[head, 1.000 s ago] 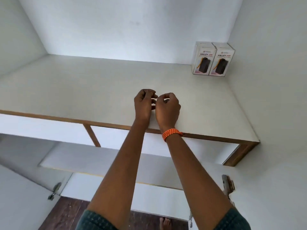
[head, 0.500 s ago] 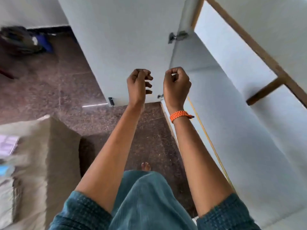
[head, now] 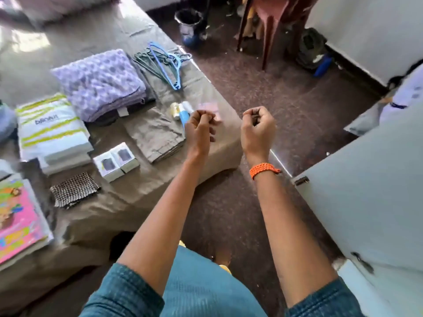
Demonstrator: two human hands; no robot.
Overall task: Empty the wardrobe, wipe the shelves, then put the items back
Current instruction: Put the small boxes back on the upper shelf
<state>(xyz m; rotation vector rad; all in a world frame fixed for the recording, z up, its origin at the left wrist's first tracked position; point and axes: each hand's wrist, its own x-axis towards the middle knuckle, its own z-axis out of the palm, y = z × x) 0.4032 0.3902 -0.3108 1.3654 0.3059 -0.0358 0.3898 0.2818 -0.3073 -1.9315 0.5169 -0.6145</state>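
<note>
Both the left hand and right hand hung curled and empty above the bed, where the boxes near its edge risked a knock.

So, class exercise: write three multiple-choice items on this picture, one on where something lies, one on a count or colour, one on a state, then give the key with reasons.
1. Where do the hangers lie?
A. on the floor
B. on the bed
C. on the chair

2. How many small boxes stand side by side?
A. two
B. four
C. six

3. How are the left hand and right hand?
A. flat on the bed
B. gripping a cloth
C. curled, holding nothing

Key: B, they rest near the bed's far edge; A, a pair shows; C, both raised, with nothing visible in them.
</note>
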